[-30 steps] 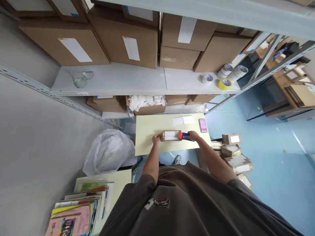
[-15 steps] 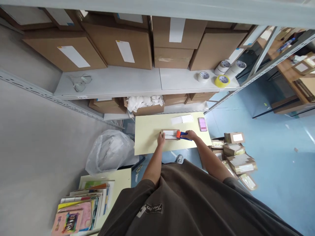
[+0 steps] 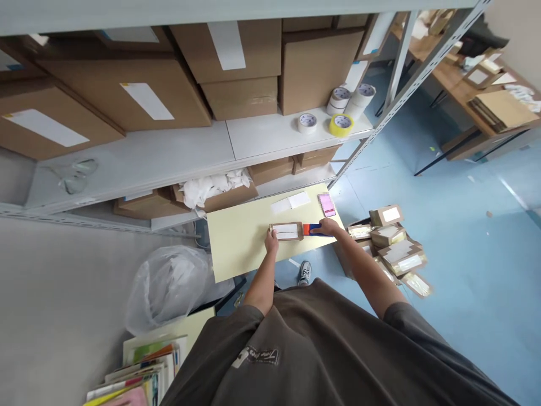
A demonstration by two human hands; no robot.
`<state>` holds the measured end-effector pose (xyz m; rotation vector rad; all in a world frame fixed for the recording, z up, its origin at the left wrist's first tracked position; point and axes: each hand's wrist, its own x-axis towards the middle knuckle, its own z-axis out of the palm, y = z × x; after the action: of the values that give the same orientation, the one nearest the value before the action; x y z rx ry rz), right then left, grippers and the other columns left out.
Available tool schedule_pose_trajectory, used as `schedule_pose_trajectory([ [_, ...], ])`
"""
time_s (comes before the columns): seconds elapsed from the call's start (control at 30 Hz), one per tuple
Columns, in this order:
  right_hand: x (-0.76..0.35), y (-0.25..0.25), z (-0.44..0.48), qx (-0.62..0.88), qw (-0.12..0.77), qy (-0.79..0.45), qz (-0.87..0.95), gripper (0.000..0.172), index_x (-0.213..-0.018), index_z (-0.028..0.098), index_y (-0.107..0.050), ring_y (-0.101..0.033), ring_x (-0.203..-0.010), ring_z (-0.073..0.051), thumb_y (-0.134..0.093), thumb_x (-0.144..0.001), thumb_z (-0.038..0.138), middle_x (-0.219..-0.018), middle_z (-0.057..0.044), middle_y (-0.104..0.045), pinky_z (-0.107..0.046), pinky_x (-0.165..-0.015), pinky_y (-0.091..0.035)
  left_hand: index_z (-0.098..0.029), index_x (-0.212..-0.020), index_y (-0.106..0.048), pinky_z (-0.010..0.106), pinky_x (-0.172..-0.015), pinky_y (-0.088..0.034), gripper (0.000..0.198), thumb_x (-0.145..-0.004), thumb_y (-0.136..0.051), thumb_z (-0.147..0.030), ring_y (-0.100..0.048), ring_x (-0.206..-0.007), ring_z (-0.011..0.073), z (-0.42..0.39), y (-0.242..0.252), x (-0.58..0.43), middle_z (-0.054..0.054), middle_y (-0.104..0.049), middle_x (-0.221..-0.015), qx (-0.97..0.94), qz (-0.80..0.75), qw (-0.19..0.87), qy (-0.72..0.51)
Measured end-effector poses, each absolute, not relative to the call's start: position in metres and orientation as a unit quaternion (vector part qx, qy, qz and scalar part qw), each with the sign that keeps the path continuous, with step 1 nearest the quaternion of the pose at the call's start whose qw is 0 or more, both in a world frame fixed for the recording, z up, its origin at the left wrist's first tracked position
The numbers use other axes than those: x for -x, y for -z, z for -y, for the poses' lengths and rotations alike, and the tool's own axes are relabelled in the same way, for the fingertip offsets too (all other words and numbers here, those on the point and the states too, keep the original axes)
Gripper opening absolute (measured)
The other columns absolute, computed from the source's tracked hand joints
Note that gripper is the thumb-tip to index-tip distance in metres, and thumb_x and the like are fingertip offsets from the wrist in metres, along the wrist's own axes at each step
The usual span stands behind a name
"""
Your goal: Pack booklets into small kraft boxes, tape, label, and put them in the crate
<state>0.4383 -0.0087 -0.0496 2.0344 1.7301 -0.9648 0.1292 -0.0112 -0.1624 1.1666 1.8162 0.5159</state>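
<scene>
A small brown cardboard box (image 3: 286,230) with a white label lies on the pale yellow table (image 3: 240,242). My left hand (image 3: 271,242) is closed on the box's near left corner and holds it down. My right hand (image 3: 329,226) grips the blue handle of an orange and blue tape dispenser (image 3: 311,229), which rests against the box's right end. White paper slips (image 3: 290,202) and a pink pad (image 3: 326,204) lie on the table beyond the box.
Grey shelving (image 3: 169,152) with large cardboard boxes and tape rolls (image 3: 340,124) stands behind the table. Several small packed boxes (image 3: 395,251) are piled on the blue floor at right. A clear plastic bag (image 3: 169,285) sits at left, stacked books (image 3: 139,372) below it.
The camera has swung left and tilted. My left hand slid from the box's far left end to its near left corner. The dispenser stays at the box's right end.
</scene>
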Motion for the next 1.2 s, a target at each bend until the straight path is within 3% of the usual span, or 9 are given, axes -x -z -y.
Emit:
schedule_pose_trajectory([
  [0.2, -0.47, 0.033, 0.026, -0.734, 0.154, 0.315, -0.582, 0.064, -0.1, 0.019, -0.08, -0.074, -0.095, -0.03, -0.076, -0.079, 0.08, -0.102, -0.015, -0.079, -0.031, -0.068, -0.046, -0.019, -0.127, -0.074, 0.043, -0.103, -0.053, 0.05, -0.102, -0.055, -0.059, -0.072, -0.119, 0.0345, 0.005, 0.164, -0.108, 0.018, -0.078, -0.12, -0.483, -0.715, 0.45, -0.23],
  [0.43, -0.365, 0.027, 0.004, -0.714, 0.12, 0.313, -0.614, 0.067, -0.098, 0.021, -0.08, -0.075, -0.095, -0.03, -0.073, -0.08, 0.085, -0.102, -0.014, -0.08, -0.03, -0.07, -0.049, -0.017, -0.109, -0.075, 0.036, -0.091, -0.055, 0.046, -0.103, -0.05, -0.056, -0.074, -0.107, 0.0297, -0.003, 0.159, -0.053, 0.017, -0.08, -0.11, -0.446, -0.704, 0.497, -0.243],
  [0.53, -0.301, 0.021, -0.011, -0.693, 0.114, 0.311, -0.641, 0.069, -0.1, 0.021, -0.08, -0.076, -0.096, -0.031, -0.071, -0.081, 0.086, -0.103, -0.015, -0.081, -0.032, -0.072, -0.052, -0.018, -0.109, -0.074, 0.038, -0.093, -0.053, 0.044, -0.102, -0.053, -0.055, -0.073, -0.11, 0.0309, -0.009, 0.143, -0.025, 0.015, -0.08, -0.107, -0.432, -0.741, 0.454, -0.243],
  [0.63, -0.241, 0.014, -0.022, -0.688, 0.109, 0.298, -0.653, 0.069, -0.104, 0.018, -0.08, -0.077, -0.101, -0.034, -0.072, -0.082, 0.084, -0.108, -0.019, -0.08, -0.035, -0.078, -0.056, -0.02, -0.111, -0.076, 0.036, -0.098, -0.053, 0.049, -0.105, -0.044, -0.057, -0.072, -0.114, 0.0283, -0.011, 0.125, -0.002, 0.014, -0.08, -0.113, -0.448, -0.725, 0.444, -0.274],
  [0.8, -0.181, 0.001, -0.032, -0.698, 0.107, 0.292, -0.645, 0.074, -0.114, 0.014, -0.08, -0.077, -0.108, -0.037, -0.08, -0.078, 0.078, -0.115, -0.024, -0.079, -0.038, -0.084, -0.059, -0.021, -0.129, -0.072, 0.039, -0.104, -0.052, 0.05, -0.107, -0.045, -0.057, -0.069, -0.126, 0.0287, -0.01, 0.104, 0.01, 0.015, -0.077, -0.129, -0.503, -0.68, 0.45, -0.286],
  [1.0, -0.189, -0.014, -0.03, -0.698, 0.115, 0.324, -0.628, 0.078, -0.12, 0.012, -0.078, -0.078, -0.104, -0.034, -0.083, -0.075, 0.076, -0.116, -0.022, -0.079, -0.033, -0.08, -0.058, -0.021, -0.128, -0.068, 0.035, -0.093, -0.053, 0.045, -0.114, -0.032, -0.043, -0.074, -0.115, 0.0284, -0.01, 0.102, -0.011, 0.014, -0.078, -0.126, -0.508, -0.762, 0.376, -0.138],
  [1.2, -0.265, -0.005, 0.002, -0.731, 0.087, 0.309, -0.602, 0.069, -0.106, 0.014, -0.08, -0.078, -0.098, -0.033, -0.076, -0.082, 0.078, -0.109, -0.02, -0.08, -0.033, -0.076, -0.055, -0.023, -0.128, -0.068, 0.032, -0.085, -0.052, 0.042, -0.114, -0.033, -0.043, -0.076, -0.111, 0.0267, -0.008, 0.107, -0.022, 0.012, -0.079, -0.125, -0.517, -0.763, 0.363, -0.139],
])
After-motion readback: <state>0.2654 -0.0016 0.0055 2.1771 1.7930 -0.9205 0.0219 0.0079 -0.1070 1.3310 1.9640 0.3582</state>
